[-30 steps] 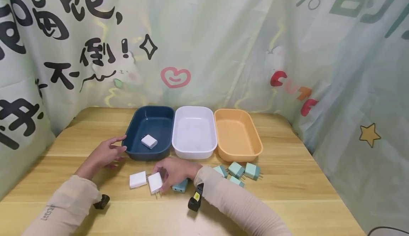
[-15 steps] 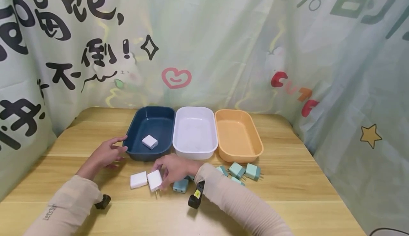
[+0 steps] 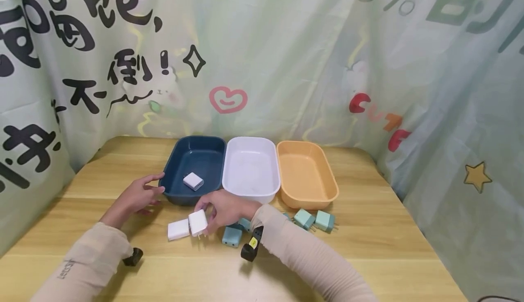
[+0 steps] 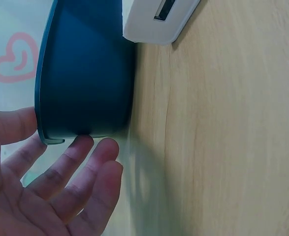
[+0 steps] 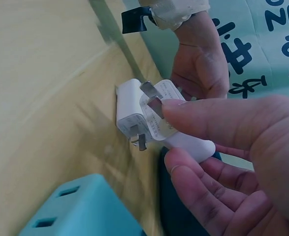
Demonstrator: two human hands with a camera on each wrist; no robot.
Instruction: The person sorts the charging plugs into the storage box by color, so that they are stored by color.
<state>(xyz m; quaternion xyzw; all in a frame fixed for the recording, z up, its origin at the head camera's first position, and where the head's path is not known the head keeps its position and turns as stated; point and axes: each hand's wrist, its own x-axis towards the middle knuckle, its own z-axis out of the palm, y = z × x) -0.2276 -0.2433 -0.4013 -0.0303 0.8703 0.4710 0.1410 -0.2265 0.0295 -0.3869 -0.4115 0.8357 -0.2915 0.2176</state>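
Observation:
In the head view my right hand [image 3: 224, 207] pinches a white plug-in charger [image 3: 198, 223] between thumb and fingers, its metal prongs pointing down. Right beside it a second white charger [image 3: 178, 230] lies on the wooden table. The right wrist view shows the held charger [image 5: 191, 146] close to the lying one [image 5: 128, 104]. My left hand [image 3: 137, 198] rests its fairly straight fingers against the left side of a dark blue tray [image 3: 192, 199]; in the left wrist view the thumb and fingertips touch the rim [image 4: 42, 98]. Inside that tray is another white charger [image 3: 193, 181].
A white tray [image 3: 250, 193] and an orange tray [image 3: 309, 199] stand in a row with the blue one. Several light-green chargers [image 3: 304, 218] lie in front of them, and a bluish charger [image 3: 232, 237] is below my right hand. A printed curtain [image 3: 278, 65] hangs behind.
My right hand has moved up a little with the white charger, lifting its prongs higher beside the lying charger. My left hand has stayed at the blue tray.

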